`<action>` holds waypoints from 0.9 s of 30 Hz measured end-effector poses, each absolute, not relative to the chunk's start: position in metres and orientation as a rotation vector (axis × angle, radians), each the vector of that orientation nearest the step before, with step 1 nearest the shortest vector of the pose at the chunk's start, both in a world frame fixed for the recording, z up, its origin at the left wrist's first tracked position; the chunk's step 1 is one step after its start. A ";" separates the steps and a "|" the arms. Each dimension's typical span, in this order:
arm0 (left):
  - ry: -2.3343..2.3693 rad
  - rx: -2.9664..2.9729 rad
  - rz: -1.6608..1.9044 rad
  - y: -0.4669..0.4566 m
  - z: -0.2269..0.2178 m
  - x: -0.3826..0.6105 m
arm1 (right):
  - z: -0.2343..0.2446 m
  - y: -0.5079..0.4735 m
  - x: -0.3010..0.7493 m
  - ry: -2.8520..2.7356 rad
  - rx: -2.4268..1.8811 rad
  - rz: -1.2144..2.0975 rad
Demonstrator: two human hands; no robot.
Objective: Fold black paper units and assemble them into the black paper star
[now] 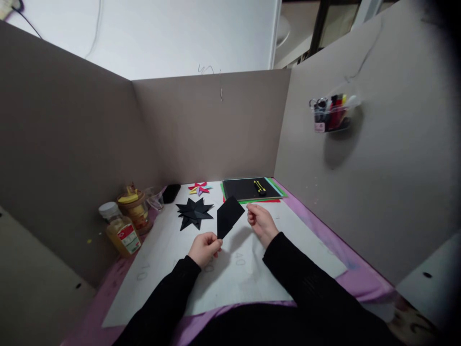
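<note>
My left hand (204,248) pinches the lower tip of a folded black paper piece (228,216) and holds it up above the white sheet (230,278). My right hand (261,222) hovers just right of the paper with its fingers loosely curled and nothing in them. A black folded paper star (194,212) lies on the sheet just left of the held piece. Both arms wear black sleeves.
A small red, yellow and blue paper star (200,188) lies farther back. A stack of black and coloured paper (248,190) with a yellow cutter (259,187) sits at the back right. Two jars (122,230) stand at the left. Cardboard walls enclose the desk; a pen holder (331,114) hangs on the right wall.
</note>
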State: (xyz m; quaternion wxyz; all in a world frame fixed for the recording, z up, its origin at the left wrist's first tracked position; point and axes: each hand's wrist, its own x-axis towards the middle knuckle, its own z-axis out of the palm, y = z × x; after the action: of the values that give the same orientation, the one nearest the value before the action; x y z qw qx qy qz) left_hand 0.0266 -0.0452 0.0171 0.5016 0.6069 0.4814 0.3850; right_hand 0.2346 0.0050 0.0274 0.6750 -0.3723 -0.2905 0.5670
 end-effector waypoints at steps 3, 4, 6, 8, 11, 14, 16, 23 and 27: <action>1.173 1.472 0.946 -0.046 0.019 0.026 | 0.028 0.003 0.233 -0.652 -0.803 1.280; 1.177 1.476 0.957 -0.046 0.019 0.026 | 0.026 0.000 0.228 -0.687 -0.802 1.329; 1.184 1.486 0.978 -0.046 0.020 0.026 | 0.022 -0.008 0.213 -0.802 -0.813 1.492; 1.192 1.502 0.994 -0.046 0.021 0.025 | 0.017 -0.017 0.196 -0.928 -0.850 1.620; 1.200 1.539 0.995 -0.046 0.021 0.026 | 0.013 -0.025 0.181 -0.950 -0.925 1.583; 1.197 1.566 0.992 -0.047 0.022 0.028 | 0.011 -0.024 0.181 -0.894 -0.919 1.518; 1.204 1.577 0.987 -0.048 0.022 0.029 | 0.011 -0.021 0.186 -0.848 -0.908 1.508; 1.214 1.513 1.023 -0.046 0.017 0.028 | 0.011 -0.010 0.201 -0.761 -0.830 1.466; 1.092 1.196 1.046 -0.046 0.021 0.027 | 0.012 -0.016 0.193 -0.845 -0.810 1.491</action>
State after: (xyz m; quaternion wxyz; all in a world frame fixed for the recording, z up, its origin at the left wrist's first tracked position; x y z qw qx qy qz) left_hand 0.0274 -0.0457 0.0215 0.5701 0.5096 0.4654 0.4457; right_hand 0.1926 -0.0164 0.0118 0.5836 -0.3470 -0.3621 0.6387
